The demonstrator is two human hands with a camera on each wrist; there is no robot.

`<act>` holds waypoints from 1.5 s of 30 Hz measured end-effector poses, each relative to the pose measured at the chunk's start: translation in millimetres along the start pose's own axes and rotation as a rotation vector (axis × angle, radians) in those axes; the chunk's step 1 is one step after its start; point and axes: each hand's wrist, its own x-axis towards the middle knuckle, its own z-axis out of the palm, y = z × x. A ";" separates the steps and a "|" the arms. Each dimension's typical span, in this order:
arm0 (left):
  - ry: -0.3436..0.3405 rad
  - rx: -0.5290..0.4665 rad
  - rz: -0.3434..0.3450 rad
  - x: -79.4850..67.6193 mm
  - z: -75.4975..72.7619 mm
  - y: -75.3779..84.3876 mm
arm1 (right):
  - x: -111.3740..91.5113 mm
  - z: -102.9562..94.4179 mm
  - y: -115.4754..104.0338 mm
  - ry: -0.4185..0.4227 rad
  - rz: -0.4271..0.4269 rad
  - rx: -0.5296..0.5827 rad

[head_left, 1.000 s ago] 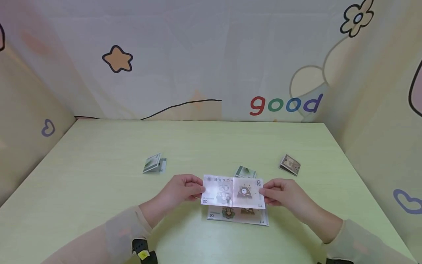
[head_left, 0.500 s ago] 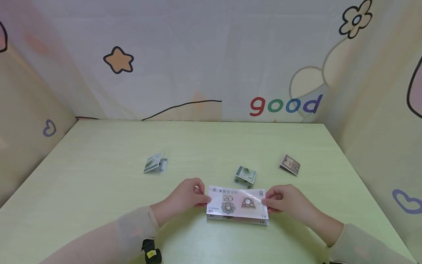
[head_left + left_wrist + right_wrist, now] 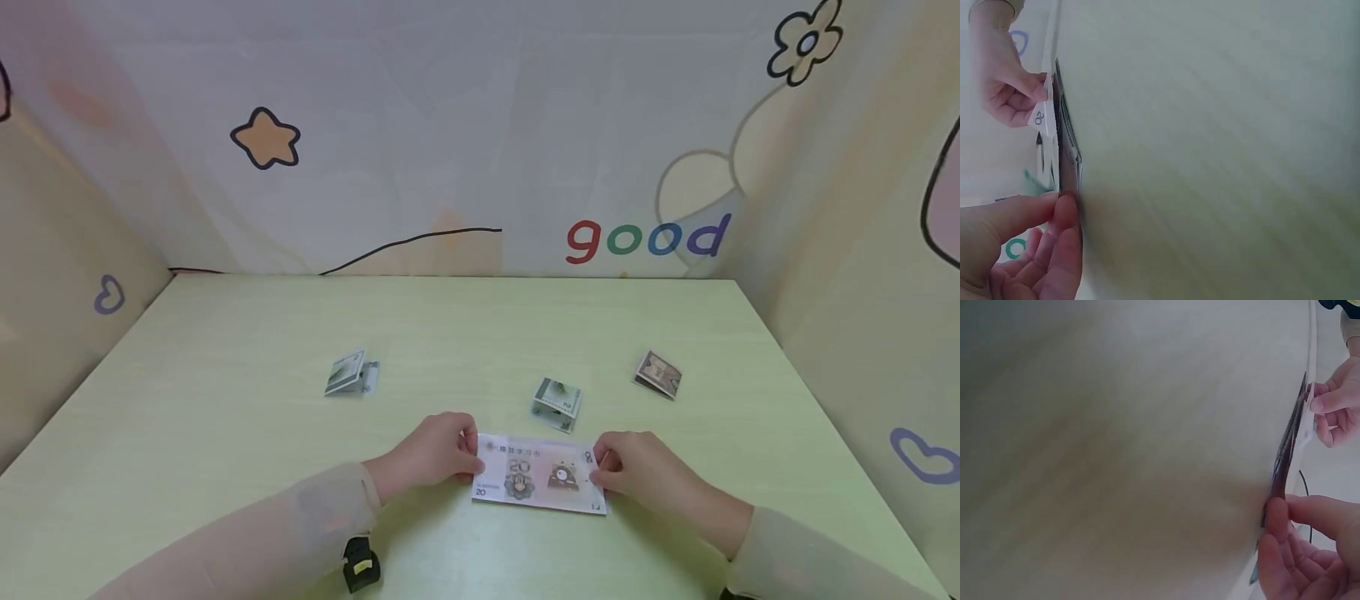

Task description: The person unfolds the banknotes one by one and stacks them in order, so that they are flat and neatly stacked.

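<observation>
A pinkish play banknote (image 3: 540,475) marked 20 lies level between my hands, squarely over other notes. Its left edge is pinched between thumb and fingers of my left hand (image 3: 438,450); my right hand (image 3: 637,462) pinches the right edge. In the left wrist view, the left hand's thumb sits on top with the fingertips underneath, and the stacked notes (image 3: 1069,125) show as dark edges just below the held note. The right wrist view has the right hand (image 3: 1310,550) gripping the same way, close over the table. From above, the held note hides the lower ones.
Just behind the note stands a folded green note (image 3: 557,403). Another folded green note (image 3: 348,372) is at the left, and a folded brown note (image 3: 659,375) at the right. A patterned cloth wall (image 3: 420,150) closes off the pale table's (image 3: 225,333) back and sides.
Both hands have brought the note down and nearer until it covers the note beneath it. The folded green note behind, partly hidden before, now shows fully.
</observation>
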 end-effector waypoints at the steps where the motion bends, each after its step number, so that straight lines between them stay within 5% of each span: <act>1: -0.004 0.013 -0.003 0.6 0.4 0.8 | 0.9 0.5 -0.6 -0.005 0.010 -0.011; 17: -0.054 0.383 0.035 1.1 3.6 23.6 | 7.0 -1.0 -9.4 -0.087 0.105 -0.078; 26: 0.018 0.717 0.119 -8.4 12.9 31.0 | 2.4 -3.4 -11.8 -0.073 -0.015 -0.132; 29: 0.063 0.929 0.202 -12.9 18.0 29.5 | 1.4 -2.3 -12.9 -0.080 -0.001 -0.140; 34: 0.077 1.191 0.469 -19.4 22.5 24.5 | -0.2 -0.3 -13.6 -0.055 0.000 -0.225; 41: -0.012 1.292 0.645 -19.2 14.7 20.2 | -6.4 0.7 -11.3 -0.025 -0.066 -0.360; 45: -0.071 1.256 0.663 -21.3 11.3 20.7 | -10.3 2.9 -7.8 0.047 -0.245 -0.501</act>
